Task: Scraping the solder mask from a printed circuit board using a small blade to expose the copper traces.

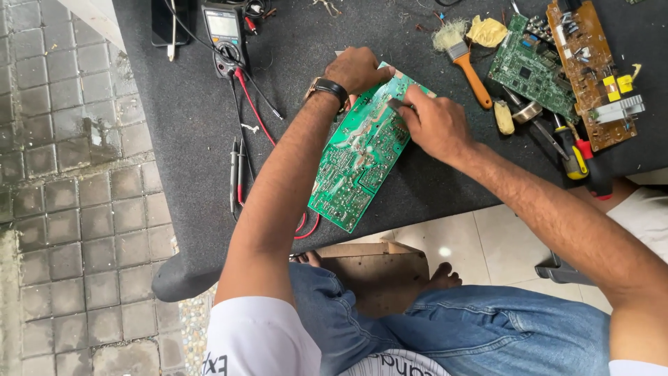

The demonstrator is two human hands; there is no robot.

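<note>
The left hand (pixel 357 68) was closed over the far end of a green circuit board (pixel 358 157), which lay solder side up near the front edge of the dark mat (pixel 195 118). The right hand (pixel 435 125) pinched a small grey tool (pixel 399 105) against the board's far right corner. A multimeter (pixel 224 35) sat towards the mat's far left corner, its probes (pixel 236 170) lying left of the board. A brush (pixel 465 59), two more circuit boards (pixel 563 63) and screwdrivers (pixel 577 157) lay by the right edge
</note>
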